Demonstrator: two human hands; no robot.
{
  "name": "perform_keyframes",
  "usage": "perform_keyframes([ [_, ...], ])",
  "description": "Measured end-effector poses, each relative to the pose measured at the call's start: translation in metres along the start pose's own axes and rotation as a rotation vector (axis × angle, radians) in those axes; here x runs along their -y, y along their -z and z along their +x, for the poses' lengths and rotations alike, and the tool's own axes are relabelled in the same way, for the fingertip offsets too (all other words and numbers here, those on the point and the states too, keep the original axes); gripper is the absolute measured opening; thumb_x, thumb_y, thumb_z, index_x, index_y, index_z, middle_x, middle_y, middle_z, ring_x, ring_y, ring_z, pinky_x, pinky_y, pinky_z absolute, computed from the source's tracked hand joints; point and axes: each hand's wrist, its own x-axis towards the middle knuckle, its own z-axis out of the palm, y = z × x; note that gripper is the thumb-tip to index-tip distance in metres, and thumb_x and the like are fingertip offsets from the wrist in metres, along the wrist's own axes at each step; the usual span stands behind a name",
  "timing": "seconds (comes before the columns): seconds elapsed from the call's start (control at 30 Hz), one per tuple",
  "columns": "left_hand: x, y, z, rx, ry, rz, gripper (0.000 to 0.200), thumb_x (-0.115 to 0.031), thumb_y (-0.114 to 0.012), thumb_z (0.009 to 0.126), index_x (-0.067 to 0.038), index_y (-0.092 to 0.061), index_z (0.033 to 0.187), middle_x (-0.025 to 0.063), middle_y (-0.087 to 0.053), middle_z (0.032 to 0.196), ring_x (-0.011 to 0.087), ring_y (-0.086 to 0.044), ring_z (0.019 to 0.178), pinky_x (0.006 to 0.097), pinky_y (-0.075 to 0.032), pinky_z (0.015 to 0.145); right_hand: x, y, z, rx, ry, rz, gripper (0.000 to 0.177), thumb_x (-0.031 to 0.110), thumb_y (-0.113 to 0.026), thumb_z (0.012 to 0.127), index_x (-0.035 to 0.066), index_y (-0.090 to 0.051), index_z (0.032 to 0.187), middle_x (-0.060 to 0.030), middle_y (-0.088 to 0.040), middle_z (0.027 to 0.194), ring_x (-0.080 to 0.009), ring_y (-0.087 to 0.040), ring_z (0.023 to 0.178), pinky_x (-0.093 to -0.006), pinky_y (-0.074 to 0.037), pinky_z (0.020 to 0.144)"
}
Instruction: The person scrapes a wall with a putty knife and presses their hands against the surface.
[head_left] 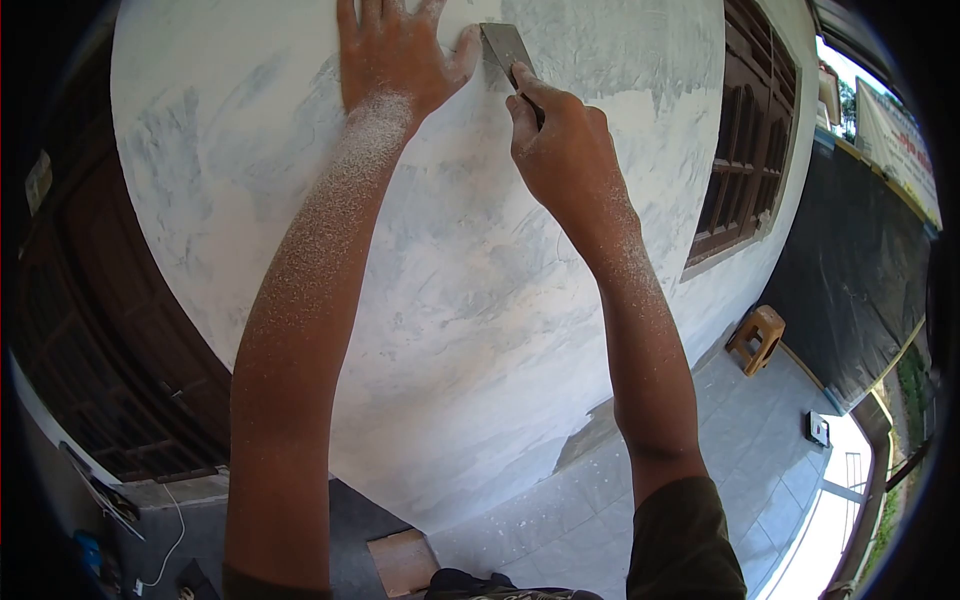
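Observation:
My left hand (400, 55) lies flat on the white and grey patchy wall (450, 290), fingers spread, their tips cut off by the top edge of the view. Just right of it, my right hand (565, 130) grips a putty knife (507, 50) by its dark handle. The knife's metal blade is against the wall, close to the left thumb. Pale dust covers both forearms, most thickly near the left wrist.
A brown-framed window (745, 130) is set in the wall at right. Dark wooden doors (130, 300) stand at far left. On the tiled floor (700, 480) are a brown stool (757, 340) and, lower left, a cardboard piece (403, 563). A black sheet (850, 260) hangs at right.

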Motion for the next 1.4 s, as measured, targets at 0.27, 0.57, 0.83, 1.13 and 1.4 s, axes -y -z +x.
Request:
perform_keyframes([
  [0.27,-0.001,0.003,0.001,0.009,0.009,0.021,0.075,-0.055,-0.052,0.096,-0.018,-0.037,0.159,0.0242,-0.011,0.169,0.0354,-0.006,0.159,0.0541,-0.007,0.128,0.003,-0.004,0.004,-0.021,-0.001,0.021,0.034,0.018,-0.054,0.105,0.004,-0.065,0.134,-0.0231,-0.075,0.089,-0.0366,-0.076,0.080,-0.0478,-0.063,0.073],
  [0.57,0.000,0.003,0.001,0.006,0.012,-0.015,0.075,-0.056,-0.053,0.096,-0.017,-0.038,0.159,0.0240,-0.011,0.170,0.0357,-0.006,0.159,0.0539,-0.007,0.128,0.003,-0.006,0.000,-0.011,-0.022,-0.010,0.034,0.018,-0.053,0.105,0.004,-0.065,0.134,-0.0235,-0.075,0.089,-0.0359,-0.076,0.080,-0.0467,-0.063,0.070],
  [0.83,0.002,-0.005,0.001,-0.018,0.003,-0.017,0.075,-0.057,-0.051,0.097,-0.018,-0.037,0.159,0.0244,-0.010,0.170,0.0357,-0.005,0.159,0.0535,-0.006,0.128,-0.002,-0.010,-0.007,-0.033,0.021,-0.017,0.035,0.018,-0.054,0.105,0.004,-0.065,0.135,-0.0241,-0.075,0.089,-0.0360,-0.076,0.080,-0.0467,-0.063,0.071],
  [1.13,0.002,-0.004,0.001,-0.006,-0.002,0.018,0.074,-0.057,-0.049,0.098,-0.018,-0.036,0.160,0.0240,-0.009,0.170,0.0349,-0.004,0.159,0.0537,-0.007,0.128,-0.005,-0.008,-0.003,-0.047,0.042,0.014,0.034,0.018,-0.054,0.105,0.004,-0.066,0.133,-0.0237,-0.075,0.092,-0.0367,-0.076,0.081,-0.0470,-0.063,0.072],
  [1.4,-0.001,0.003,-0.001,0.026,0.012,0.024,0.074,-0.056,-0.050,0.098,-0.018,-0.036,0.160,0.0234,-0.010,0.170,0.0347,-0.004,0.159,0.0538,-0.007,0.128,0.003,-0.003,0.003,-0.005,-0.013,0.008,0.034,0.018,-0.054,0.105,0.004,-0.066,0.133,-0.0231,-0.075,0.089,-0.0366,-0.076,0.080,-0.0468,-0.063,0.073],
])
